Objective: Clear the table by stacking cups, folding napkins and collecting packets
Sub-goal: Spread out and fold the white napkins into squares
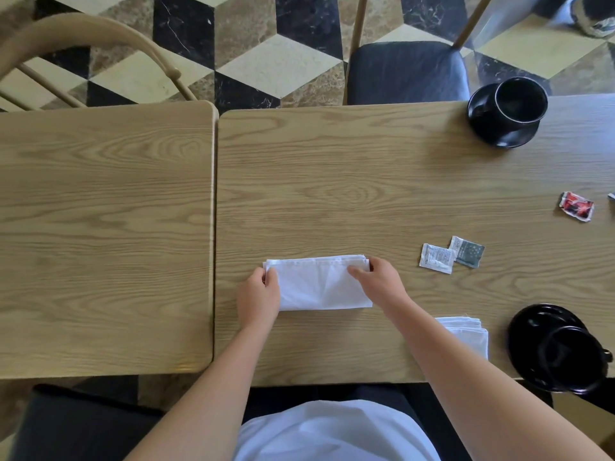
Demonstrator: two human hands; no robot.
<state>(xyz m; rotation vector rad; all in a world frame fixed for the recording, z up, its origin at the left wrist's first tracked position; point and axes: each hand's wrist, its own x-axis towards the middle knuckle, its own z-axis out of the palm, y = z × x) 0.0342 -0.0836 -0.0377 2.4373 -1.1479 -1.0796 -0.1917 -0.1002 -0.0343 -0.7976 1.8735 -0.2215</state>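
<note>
A white napkin (316, 286) lies folded into a long strip on the wooden table (349, 181) in front of me. My left hand (258, 297) pinches its left end. My right hand (376, 277) grips its far right corner. A second folded white napkin (469, 332) sits at the near right, partly under my right forearm. A white packet (436, 258) and a grey-green packet (467, 251) lie side by side to the right. Farther right is a crumpled red packet (575, 206). One black cup on a saucer (509, 111) stands at the far right; another (562, 352) stands at the near right edge.
A second wooden table (100, 227) abuts on the left with a narrow gap between them. A chair with a dark cushion (406, 71) stands across the table, and a curved wooden chair back (83, 38) at the far left. Patterned tile floor lies beyond.
</note>
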